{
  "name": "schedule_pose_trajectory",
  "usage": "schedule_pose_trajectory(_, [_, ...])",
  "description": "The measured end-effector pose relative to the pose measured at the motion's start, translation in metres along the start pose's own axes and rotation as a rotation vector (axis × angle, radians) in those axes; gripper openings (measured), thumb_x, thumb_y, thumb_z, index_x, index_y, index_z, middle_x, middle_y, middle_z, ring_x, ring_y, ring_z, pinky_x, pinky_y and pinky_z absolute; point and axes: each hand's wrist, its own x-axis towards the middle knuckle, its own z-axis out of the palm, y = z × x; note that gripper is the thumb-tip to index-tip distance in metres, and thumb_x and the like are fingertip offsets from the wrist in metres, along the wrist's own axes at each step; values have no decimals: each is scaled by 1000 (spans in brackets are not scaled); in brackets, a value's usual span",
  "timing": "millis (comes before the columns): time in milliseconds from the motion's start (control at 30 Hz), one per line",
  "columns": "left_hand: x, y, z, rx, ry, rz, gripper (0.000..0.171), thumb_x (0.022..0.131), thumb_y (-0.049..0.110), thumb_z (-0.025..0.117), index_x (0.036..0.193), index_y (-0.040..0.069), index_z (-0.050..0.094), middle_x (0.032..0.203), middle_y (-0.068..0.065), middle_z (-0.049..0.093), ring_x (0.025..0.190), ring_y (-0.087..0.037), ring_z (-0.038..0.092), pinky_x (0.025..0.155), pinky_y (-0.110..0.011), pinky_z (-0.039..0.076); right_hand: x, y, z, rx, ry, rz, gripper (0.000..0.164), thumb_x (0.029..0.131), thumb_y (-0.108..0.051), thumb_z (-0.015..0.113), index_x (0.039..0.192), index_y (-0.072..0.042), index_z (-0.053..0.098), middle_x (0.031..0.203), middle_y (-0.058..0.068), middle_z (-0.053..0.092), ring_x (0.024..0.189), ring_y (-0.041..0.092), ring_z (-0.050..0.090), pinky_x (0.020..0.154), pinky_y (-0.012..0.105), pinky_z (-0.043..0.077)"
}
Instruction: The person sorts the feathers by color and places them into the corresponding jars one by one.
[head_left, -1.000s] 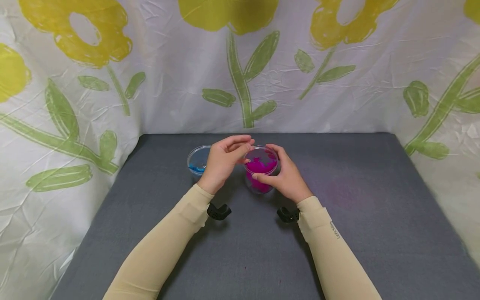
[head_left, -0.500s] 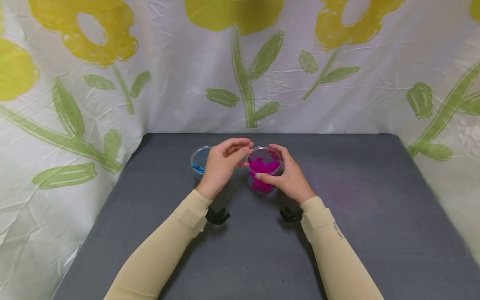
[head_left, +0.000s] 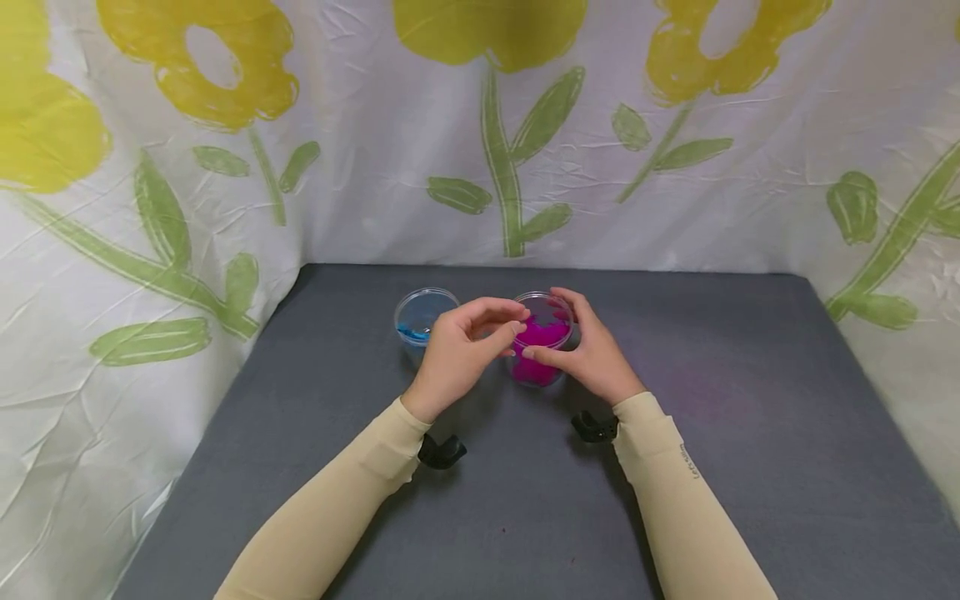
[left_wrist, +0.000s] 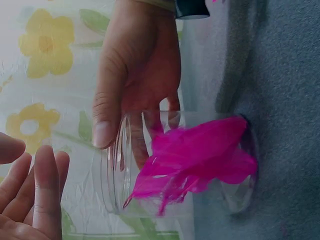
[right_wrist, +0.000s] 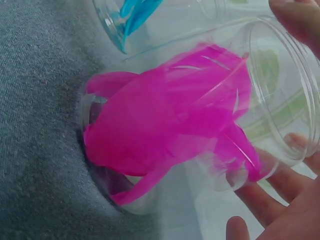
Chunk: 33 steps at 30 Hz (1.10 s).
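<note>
A clear plastic jar (head_left: 534, 293) stands upright near the back of the table, with bright magenta feathers (right_wrist: 170, 110) loosely filling it. My right hand (head_left: 596, 358) grips it near the rim, thumb on the near side and fingers around the far side. Beside the rim on the left hovers my left hand (head_left: 457, 358), fingers bent loosely toward the jar. In the left wrist view its fingers (left_wrist: 46, 185) and thumb are apart, with nothing seen between them. Behind the left hand, a second clear jar (head_left: 427, 291) holds blue feathers (head_left: 414, 332) and is partly hidden.
Dark grey cloth covers the table (head_left: 750, 467). A flower-printed white curtain (head_left: 360, 167) rises along its back edge and both sides. Black wrist devices, one a band (head_left: 442, 451), sit below each sleeve cuff.
The head view has turned slightly left, so everything shifts right in it. My left hand has dipped a little by the magenta jar's rim; the right hand keeps its grip.
</note>
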Motion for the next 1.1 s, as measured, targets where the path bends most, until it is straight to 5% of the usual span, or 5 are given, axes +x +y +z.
schedule_pose_trajectory(367, [-6,-9,28,188,-95,64,20,100,22,80,120,19,79,115,3,81,101,-12,77,81,-31,67,-13,9,-45,-24,21,-3,96,89,-56,86,167,-42,31,172,-9,39,158,28,39,128,67,31])
schedule_pose_trajectory(533, [-8,-11,47,319,-253,148,21,97,17,82,118,19,80,111,4,81,98,-4,76,84,-29,66,-26,14,-72,-42,78,40,91,93,-54,83,167,-40,33,172,-7,40,159,27,39,128,66,30])
schedule_pose_trajectory(833, [-27,-9,112,1026,-747,753,21,103,20,71,121,26,79,117,14,77,105,-3,71,86,-21,60,-21,18,-81,-37,109,-4,87,92,-58,82,165,-40,39,168,-8,46,155,28,44,130,63,29])
schedule_pose_trajectory(967, [-38,-12,142,1299,-826,1003,20,109,23,63,120,30,77,116,17,76,105,-2,69,84,-19,57,-15,16,-70,-49,54,-30,90,90,-59,84,165,-38,38,168,-7,46,156,25,45,130,63,30])
schedule_pose_trajectory(1100, [-43,-17,161,1427,-842,1149,22,111,24,57,113,32,77,106,17,74,98,-2,68,81,-20,55,-10,12,-61,-46,21,-31,93,87,-62,85,164,-39,39,167,-9,47,155,23,45,126,66,37])
